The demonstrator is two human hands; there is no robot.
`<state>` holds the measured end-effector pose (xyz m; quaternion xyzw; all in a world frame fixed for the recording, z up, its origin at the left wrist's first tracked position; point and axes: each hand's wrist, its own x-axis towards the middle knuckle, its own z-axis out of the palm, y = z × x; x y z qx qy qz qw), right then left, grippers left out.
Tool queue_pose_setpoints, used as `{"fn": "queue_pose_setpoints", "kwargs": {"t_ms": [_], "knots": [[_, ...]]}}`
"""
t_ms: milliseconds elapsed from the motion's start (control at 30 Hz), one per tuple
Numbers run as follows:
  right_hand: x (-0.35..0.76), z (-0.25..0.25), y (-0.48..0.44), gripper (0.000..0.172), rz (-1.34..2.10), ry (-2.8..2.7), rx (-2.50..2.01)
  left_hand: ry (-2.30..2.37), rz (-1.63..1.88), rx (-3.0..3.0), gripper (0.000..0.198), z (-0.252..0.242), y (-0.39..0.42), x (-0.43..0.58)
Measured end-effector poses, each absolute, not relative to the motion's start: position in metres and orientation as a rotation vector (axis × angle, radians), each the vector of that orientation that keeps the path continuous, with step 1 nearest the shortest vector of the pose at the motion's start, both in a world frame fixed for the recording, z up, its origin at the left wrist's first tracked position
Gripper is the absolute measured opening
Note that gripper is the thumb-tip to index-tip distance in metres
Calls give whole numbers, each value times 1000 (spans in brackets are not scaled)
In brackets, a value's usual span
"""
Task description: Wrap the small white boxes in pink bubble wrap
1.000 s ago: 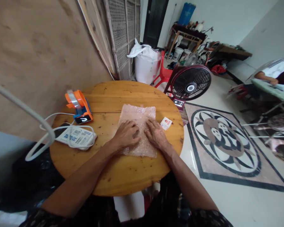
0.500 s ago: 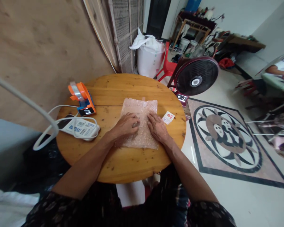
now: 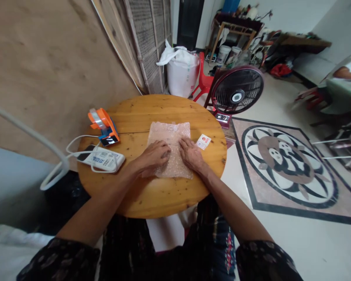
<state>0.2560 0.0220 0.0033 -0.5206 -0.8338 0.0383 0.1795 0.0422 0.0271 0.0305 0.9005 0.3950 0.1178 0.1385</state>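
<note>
A sheet or pouch of clear bubble wrap [image 3: 172, 166] lies flat on the round wooden table [image 3: 140, 199]. My left hand [image 3: 156, 154] rests on its left part, fingers loosely bent and pointing right, not gripping it. On the right part my right hand [image 3: 191, 154] lies flat, fingers stretched out and pointing away from me. The palms and whatever is under them are hidden. Just right of my right hand sits a small white card with red print [image 3: 204, 141].
At the left of the table stand an orange and blue tape dispenser [image 3: 105, 127] and a white box-like device [image 3: 105, 160] with a looped white cable. A fan [image 3: 236, 93] stands beyond the right edge, near a white sack [image 3: 183, 72]. Another person's arm [image 3: 346, 74] shows far right.
The view has shifted slightly. My left thumb, visible before, is now mostly tucked under the hand. Both hands stay on the bubble wrap, which lies much as before.
</note>
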Motion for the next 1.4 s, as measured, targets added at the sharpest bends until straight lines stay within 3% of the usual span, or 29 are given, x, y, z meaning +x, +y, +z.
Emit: {"fn": "queue_pose_setpoints", "kwargs": {"t_ms": [300,1100,1400], "knots": [[261,5,23,47,223,-2324,-1493,1172,884,2407,25,10,23,39],[262,0,26,47,251,-2216,-1486,1071,763,2557,25,9,19,27],[265,-1,18,37,163,-2099,-1308,1076,828,2566,24,2,23,30]]}}
